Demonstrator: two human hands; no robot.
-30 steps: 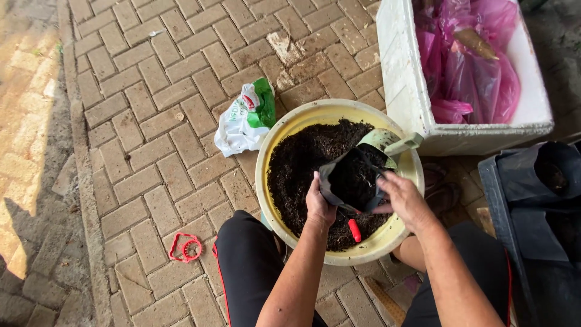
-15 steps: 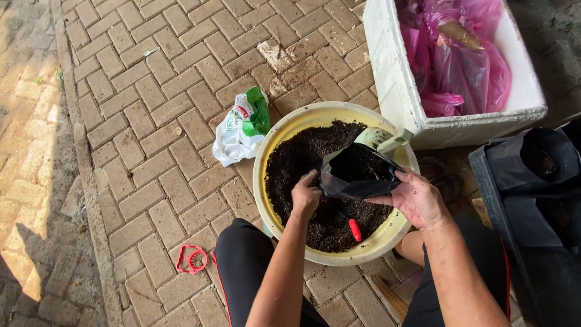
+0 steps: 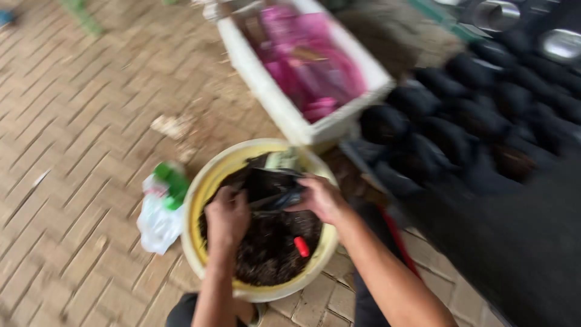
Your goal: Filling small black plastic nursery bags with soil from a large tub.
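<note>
A pale yellow basin [image 3: 200, 200] full of dark soil stands on the brick paving in front of me. Over it, my left hand [image 3: 227, 215] and my right hand [image 3: 319, 198] both grip a small black plastic grow bag [image 3: 269, 184], which is partly filled with soil and folded between them. A red tool handle [image 3: 301, 246] sticks out of the soil near the basin's right side. The view is motion-blurred.
A white foam box [image 3: 284, 115] with pink plastic bags sits behind the basin. Several filled black grow bags [image 3: 460, 121] stand in rows at the right. A white and green plastic bag [image 3: 160, 209] lies left of the basin. My knees are at the bottom edge.
The camera has swung up and to the right, bringing the rows of black grow bags into view. Both hands still hold the black bag over the basin, now pressed flatter.
</note>
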